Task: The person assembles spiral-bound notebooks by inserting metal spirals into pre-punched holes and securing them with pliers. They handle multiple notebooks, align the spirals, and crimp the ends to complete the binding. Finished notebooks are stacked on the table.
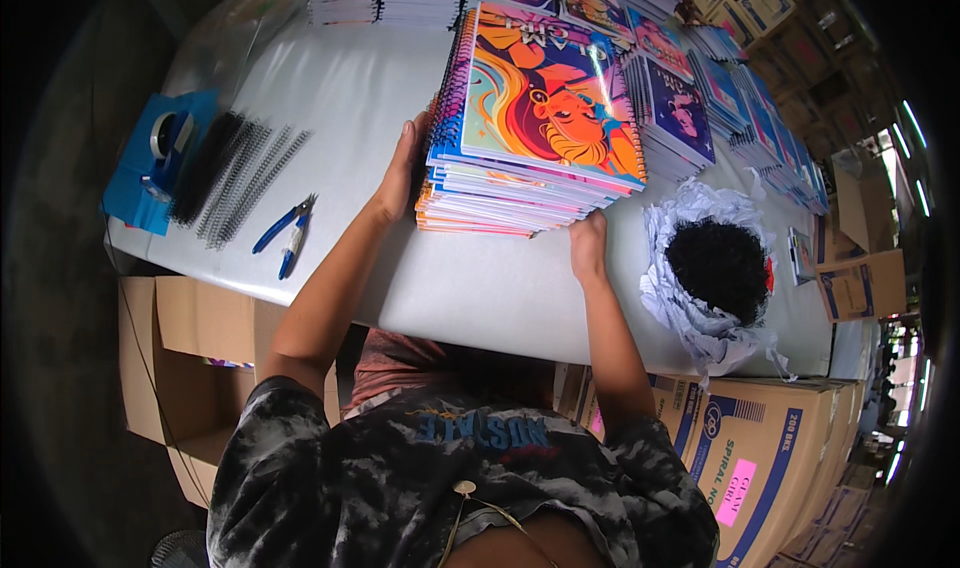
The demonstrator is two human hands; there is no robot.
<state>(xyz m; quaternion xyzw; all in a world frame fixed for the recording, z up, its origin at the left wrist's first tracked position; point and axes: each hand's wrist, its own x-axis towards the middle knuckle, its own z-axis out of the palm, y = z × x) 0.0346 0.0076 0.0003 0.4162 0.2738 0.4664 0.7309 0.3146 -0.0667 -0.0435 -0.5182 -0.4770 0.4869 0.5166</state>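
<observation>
A tall stack of spiral notebooks (555, 103) stands in front of me, its top cover a colourful drawing of a long-haired figure. My left hand (402, 171) presses along the stack's left side, fingers partly hidden behind the spiral edges. At the near right corner my right hand (588, 243) grips the lower part of the same stack, its fingertips out of sight. Between them the hands hold the stack; whether it rests fully on the table I cannot tell. Blue-handled pliers (284, 235) lie left of my left forearm.
Black spiral wires (225, 183) lie beside a tape dispenser (168, 148) on a blue sheet. Right of my right hand, a black tangle of wire scraps (718, 268) sits in crumpled wrapping (665, 303). More notebook stacks (675, 113) line the back. Cardboard boxes (765, 448) stand below the table (470, 313).
</observation>
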